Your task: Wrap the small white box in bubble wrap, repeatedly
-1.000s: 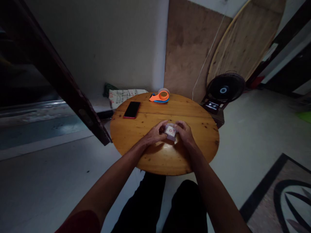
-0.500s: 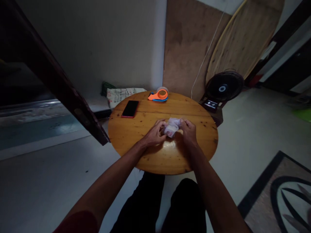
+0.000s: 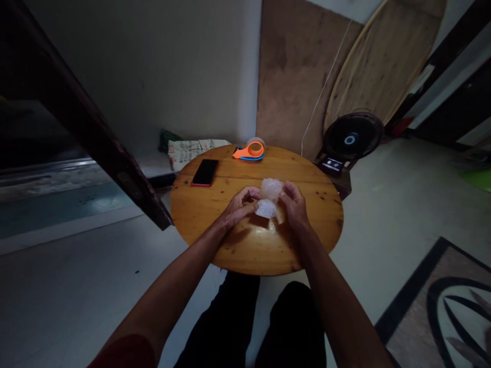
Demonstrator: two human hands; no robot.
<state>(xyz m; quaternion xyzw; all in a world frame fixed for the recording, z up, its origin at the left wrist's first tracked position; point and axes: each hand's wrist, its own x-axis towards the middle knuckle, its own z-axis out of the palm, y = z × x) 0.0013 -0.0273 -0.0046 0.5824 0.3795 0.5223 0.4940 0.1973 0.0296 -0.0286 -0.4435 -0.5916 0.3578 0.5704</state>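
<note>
Over the round wooden table [image 3: 215, 217] I hold a small bundle wrapped in crinkled, see-through plastic [image 3: 265, 208]. A puffed part of the plastic wrap [image 3: 271, 188] stands up on its far side. What lies inside the plastic is too blurred to name. My left hand [image 3: 242, 205] grips the bundle from the left, thumb on the near side and fingers curled behind. On the right, the fingers of my right hand [image 3: 294, 203] are bent and pinch the plastic at its edge.
An orange and blue tape dispenser [image 3: 251, 150] stands at the table's far edge. A dark-screened phone with a red edge [image 3: 205, 173] lies at the left. Beyond the table are a printed sack [image 3: 192, 151], a round black fan [image 3: 353, 137] and a leaning wooden board [image 3: 383, 66].
The bundle has turned in my hands, and a pinkish patch on it no longer shows. The plastic now puffs up on the far side. Both hands have shifted slightly.
</note>
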